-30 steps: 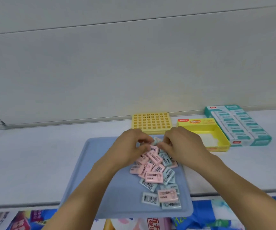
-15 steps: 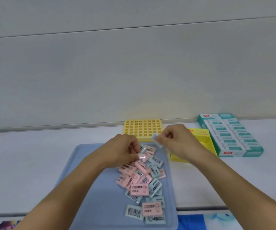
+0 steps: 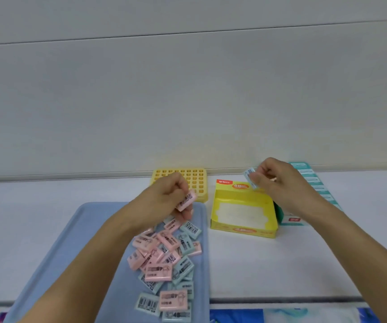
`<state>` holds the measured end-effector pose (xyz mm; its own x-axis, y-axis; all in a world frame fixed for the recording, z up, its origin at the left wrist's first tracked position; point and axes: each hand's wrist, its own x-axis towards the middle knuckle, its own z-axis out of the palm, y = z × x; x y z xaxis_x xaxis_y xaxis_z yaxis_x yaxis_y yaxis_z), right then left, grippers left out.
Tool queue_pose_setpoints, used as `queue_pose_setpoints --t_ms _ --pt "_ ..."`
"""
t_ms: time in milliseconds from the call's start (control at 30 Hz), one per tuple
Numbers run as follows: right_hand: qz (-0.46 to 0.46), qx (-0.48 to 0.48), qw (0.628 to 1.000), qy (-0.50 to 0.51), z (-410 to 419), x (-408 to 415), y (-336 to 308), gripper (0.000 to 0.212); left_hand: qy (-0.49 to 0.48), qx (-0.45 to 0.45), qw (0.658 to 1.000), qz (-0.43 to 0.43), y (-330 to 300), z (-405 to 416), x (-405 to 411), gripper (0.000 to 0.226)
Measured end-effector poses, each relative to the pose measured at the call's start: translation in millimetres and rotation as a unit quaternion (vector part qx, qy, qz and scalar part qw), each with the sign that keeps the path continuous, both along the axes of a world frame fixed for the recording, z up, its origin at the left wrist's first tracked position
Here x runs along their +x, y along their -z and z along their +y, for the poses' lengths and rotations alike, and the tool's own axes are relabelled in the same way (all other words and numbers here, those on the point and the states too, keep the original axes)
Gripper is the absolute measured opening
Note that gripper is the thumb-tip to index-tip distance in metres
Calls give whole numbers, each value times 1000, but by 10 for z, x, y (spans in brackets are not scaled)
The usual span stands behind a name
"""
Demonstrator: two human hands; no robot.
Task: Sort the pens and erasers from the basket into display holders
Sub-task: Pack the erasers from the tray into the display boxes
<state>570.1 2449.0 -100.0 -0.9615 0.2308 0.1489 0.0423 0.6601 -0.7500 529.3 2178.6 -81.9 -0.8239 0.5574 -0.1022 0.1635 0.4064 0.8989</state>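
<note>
A pile of pink and pale blue erasers [image 3: 166, 255] lies on the right half of a blue tray [image 3: 76, 241]. My left hand [image 3: 166, 199] hovers above the pile's far end and pinches a pink eraser [image 3: 186, 201]. My right hand [image 3: 274, 178] is up over the far edge of an open yellow display box [image 3: 243, 227] and pinches a pale blue eraser [image 3: 250, 177]. The box's inside looks white and bare. A yellow holder with a grid of square holes [image 3: 194, 180] stands behind the tray.
A teal and white box of packed erasers [image 3: 313, 183] lies right of the yellow box, partly behind my right forearm. The white shelf ends at a front lip [image 3: 281, 299]; coloured packaging shows below it. A plain wall rises behind.
My right hand has carried the pale blue eraser rightward from the tray to above the yellow box. My left hand has lifted a pink eraser off the pile. The view shifted right.
</note>
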Motion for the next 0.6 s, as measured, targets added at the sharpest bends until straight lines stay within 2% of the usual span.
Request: queue_pose_setpoints --t_ms 167,300,367,433,500,600 --pt "-25 60 998 -11 -90 -39 52 20 13 -42 999 -18 76 337 157 21" --pt "-2 113 993 10 -137 4 67 20 89 -73 993 8 120 440 225 24" --pt "-3 155 988 21 -154 21 74 21 113 -152 979 78 164 460 234 38" --pt "-16 194 980 32 -165 32 79 22 111 -249 935 227 215 517 207 28" --pt "-27 237 970 45 -163 45 80 24 80 -279 901 324 234 567 158 17" --pt "-14 301 950 79 -125 70 62 26 58 -307 867 389 268 586 68 15"
